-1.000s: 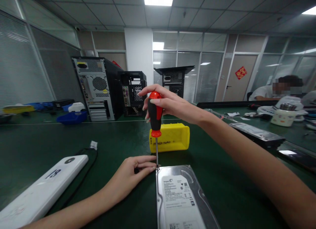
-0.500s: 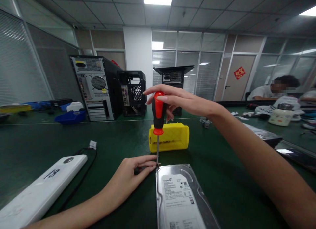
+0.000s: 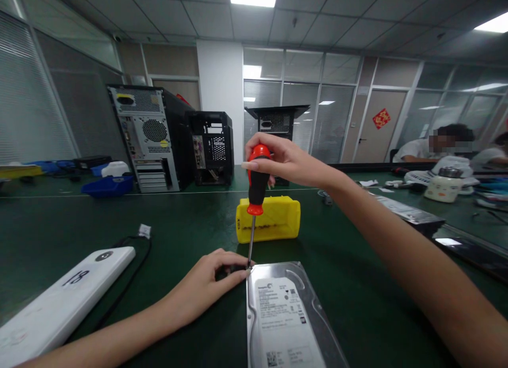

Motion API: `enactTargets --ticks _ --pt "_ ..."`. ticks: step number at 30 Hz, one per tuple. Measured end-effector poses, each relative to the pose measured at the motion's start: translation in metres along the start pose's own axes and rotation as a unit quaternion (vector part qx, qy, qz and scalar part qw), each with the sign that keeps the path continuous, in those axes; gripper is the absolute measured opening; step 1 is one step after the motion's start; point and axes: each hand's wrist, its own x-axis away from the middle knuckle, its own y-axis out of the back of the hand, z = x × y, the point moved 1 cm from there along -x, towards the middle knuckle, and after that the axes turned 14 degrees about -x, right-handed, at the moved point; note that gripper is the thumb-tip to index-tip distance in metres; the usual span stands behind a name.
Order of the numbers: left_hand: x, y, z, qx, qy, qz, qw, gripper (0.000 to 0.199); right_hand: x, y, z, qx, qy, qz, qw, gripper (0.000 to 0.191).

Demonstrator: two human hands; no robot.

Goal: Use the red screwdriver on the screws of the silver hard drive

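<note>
A silver hard drive with a white label lies on the green table. My right hand is wrapped around the red and black handle of a screwdriver. Its shaft points down, slightly tilted, and the tip meets the drive's far left corner. At that same corner, the thumb and fingers of my left hand are pinched together beside the screwdriver tip. Whatever is between those fingertips is too small to make out. Just behind the drive stands a yellow bin with small dark pieces inside.
On the left lies a white case marked 18 with a black cable. Computer towers stand at the back, near a blue tray. A metal-topped device, a phone and a jar are at right; a person sits beyond.
My right fingers, stretched over the top of the handle before, are now curled around it. The screwdriver leans a bit more. The left fingers stay at the corner, and the view has shifted slightly.
</note>
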Motion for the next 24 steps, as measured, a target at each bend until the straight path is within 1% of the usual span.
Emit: enactTargets --ticks 2,6,8,14,19,21,22,24 --pt "0.0 0.0 0.001 0.002 0.006 0.002 1.0 0.034 0.001 -0.002 0.001 -0.002 -0.008 -0.006 1.0 0.023" --pt "-0.001 -0.001 0.002 0.0 0.004 0.001 1.0 0.037 0.002 -0.002 0.004 -0.06 -0.043 0.026 0.997 0.023" --pt "0.0 -0.001 0.002 0.002 0.008 0.003 1.0 0.037 0.002 -0.001 0.006 -0.076 -0.048 0.037 0.995 0.023" --pt "-0.002 -0.001 0.001 0.004 0.023 0.006 1.0 0.037 0.0 -0.002 0.001 -0.085 -0.017 0.049 0.995 0.024" --pt "0.0 -0.001 -0.001 0.001 0.033 0.008 0.999 0.039 0.0 -0.005 -0.003 -0.071 0.004 0.031 0.997 0.026" --pt "0.005 -0.001 -0.006 0.005 0.04 0.008 0.999 0.05 0.0 -0.005 -0.003 -0.062 0.001 0.027 0.998 0.027" --pt "0.008 -0.001 -0.008 0.007 0.039 0.006 0.999 0.064 0.001 -0.004 -0.003 -0.06 -0.003 0.028 0.998 0.027" --pt "0.015 -0.003 -0.01 -0.006 0.016 0.027 0.999 0.107 0.001 -0.003 -0.002 -0.056 -0.013 0.03 0.998 0.026"
